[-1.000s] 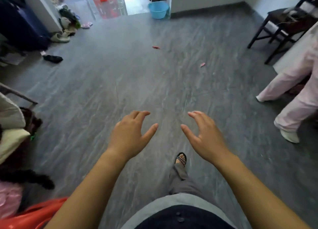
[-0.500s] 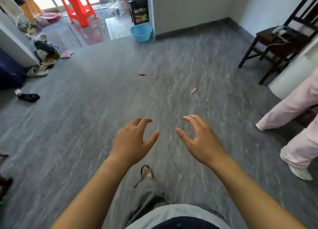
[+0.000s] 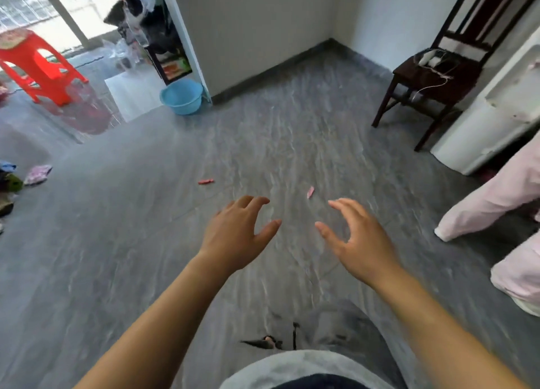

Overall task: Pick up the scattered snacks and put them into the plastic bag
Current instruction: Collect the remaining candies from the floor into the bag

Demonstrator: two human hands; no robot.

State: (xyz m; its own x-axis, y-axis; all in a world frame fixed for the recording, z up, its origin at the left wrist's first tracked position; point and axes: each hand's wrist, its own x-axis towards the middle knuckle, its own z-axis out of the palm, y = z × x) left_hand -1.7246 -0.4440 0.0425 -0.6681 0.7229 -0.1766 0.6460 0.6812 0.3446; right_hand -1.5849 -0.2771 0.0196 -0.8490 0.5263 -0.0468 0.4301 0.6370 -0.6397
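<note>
Left hand [image 3: 236, 236]: held out over the floor, grip apart, fingers spread, empty.
Right hand [image 3: 358, 242]: alongside it, grip likewise apart and empty.
Pink snack [image 3: 310, 192]: lies flat on the grey floor [image 3: 117, 242], just beyond the two hands.
Red snack [image 3: 206, 181]: farther left on the floor, well apart from the pink one.
Handling: both look small, light, thinly wrapped and probably crinkly; pinch across the middle with fingertips.
Plastic bag: not visible.
Blue basin [image 3: 181, 95]: by the wall; contents cannot be told.
</note>
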